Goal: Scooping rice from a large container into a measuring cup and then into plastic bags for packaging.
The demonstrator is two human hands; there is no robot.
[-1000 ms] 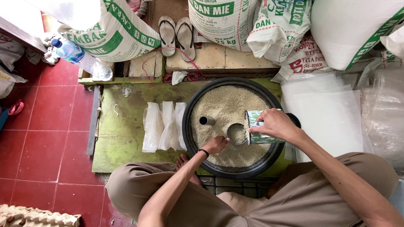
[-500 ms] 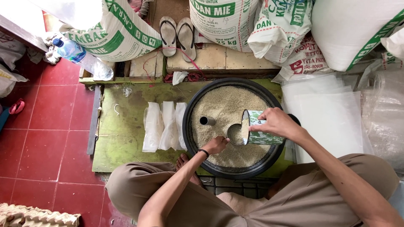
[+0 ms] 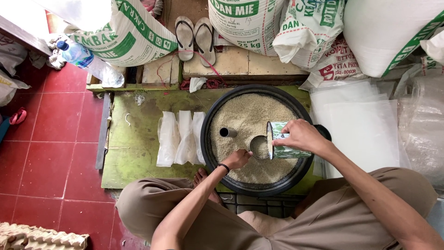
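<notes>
A big round black basin (image 3: 209,124) full of pale grain stands on a green board. My right hand (image 3: 301,135) grips a green and white tin can (image 3: 279,147), tipped on its side with its mouth facing left. The can's mouth is right beside a small round container (image 3: 259,146) with grain in it. My left hand (image 3: 237,159) holds that container at its lower left side, over the grain. A small dark tube-shaped cup (image 3: 226,132) lies half sunk in the grain to the left.
Three filled clear plastic bags (image 3: 179,138) lie side by side left of the basin. Large printed sacks (image 3: 249,23) stand behind, with sandals (image 3: 194,34) and a plastic bottle (image 3: 85,59). A stack of clear plastic sheets (image 3: 360,120) lies to the right. Red tiled floor (image 3: 51,139) lies to the left.
My right hand has tilted the can from nearly upright onto its side and brought its mouth to the small container. My left hand has stayed on the container.
</notes>
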